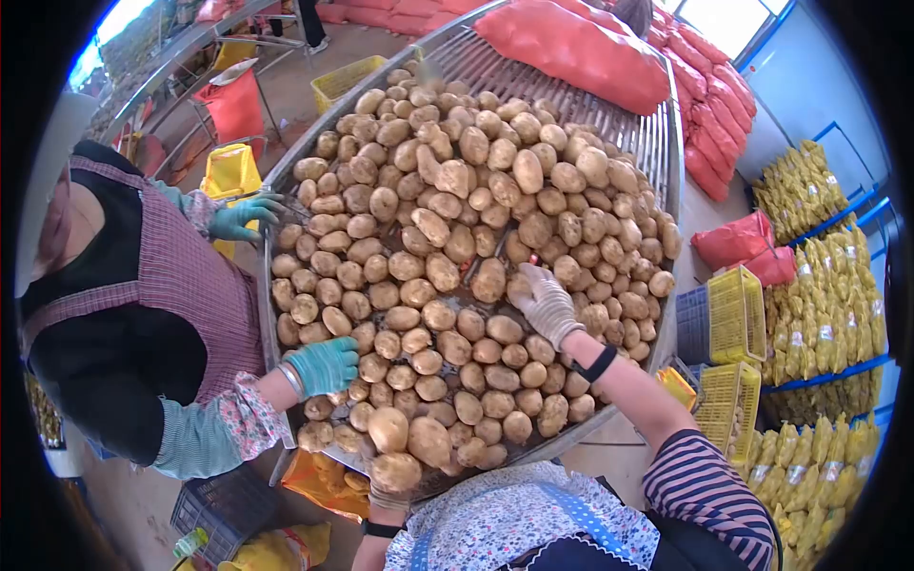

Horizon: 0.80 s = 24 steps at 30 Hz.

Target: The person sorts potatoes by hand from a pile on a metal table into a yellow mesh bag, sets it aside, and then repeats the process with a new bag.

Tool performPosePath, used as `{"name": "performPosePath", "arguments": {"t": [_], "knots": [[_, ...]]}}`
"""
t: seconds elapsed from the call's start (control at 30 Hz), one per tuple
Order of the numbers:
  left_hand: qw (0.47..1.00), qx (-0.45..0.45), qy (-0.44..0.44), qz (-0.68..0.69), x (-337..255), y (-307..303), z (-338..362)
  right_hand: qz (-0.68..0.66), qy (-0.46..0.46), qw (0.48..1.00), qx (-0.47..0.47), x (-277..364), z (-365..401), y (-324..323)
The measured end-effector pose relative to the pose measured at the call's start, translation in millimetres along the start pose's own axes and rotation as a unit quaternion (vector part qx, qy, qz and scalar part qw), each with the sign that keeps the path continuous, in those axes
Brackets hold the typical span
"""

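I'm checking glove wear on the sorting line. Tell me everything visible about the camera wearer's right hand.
The right hand is gloved in whitish knit, greyed with dirt. It reaches forward, palm down, fingers spread, resting on the potatoes right of the pile's middle on the metal table, enclosing none. A black band circles the wrist; the forearm is bare up to a striped sleeve.

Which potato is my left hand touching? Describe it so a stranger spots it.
Find the big metal sorting table heaped with potatoes and follow it to its near rim. There the left hand touches a large potato, the nearest one of the heap.
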<state>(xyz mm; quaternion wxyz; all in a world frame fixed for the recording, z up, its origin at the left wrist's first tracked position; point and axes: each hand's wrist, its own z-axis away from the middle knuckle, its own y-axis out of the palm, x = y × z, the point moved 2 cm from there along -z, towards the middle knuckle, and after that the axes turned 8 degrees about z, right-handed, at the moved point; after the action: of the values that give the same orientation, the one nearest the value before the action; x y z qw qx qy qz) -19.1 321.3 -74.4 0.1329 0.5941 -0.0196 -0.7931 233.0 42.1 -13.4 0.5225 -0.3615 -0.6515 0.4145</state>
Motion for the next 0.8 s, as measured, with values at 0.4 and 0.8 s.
{"name": "performPosePath", "arguments": {"t": [0.4, 0.8], "knots": [[0.730, -0.018, -0.254, 0.634, 53, -27, 34, -0.049, -0.114, 0.992, 0.032, 92, -79, 41], [0.682, -0.035, -0.269, 0.679, 86, -32, 62, 0.089, -0.188, 0.977, -0.054, 100, -113, 86]]}}
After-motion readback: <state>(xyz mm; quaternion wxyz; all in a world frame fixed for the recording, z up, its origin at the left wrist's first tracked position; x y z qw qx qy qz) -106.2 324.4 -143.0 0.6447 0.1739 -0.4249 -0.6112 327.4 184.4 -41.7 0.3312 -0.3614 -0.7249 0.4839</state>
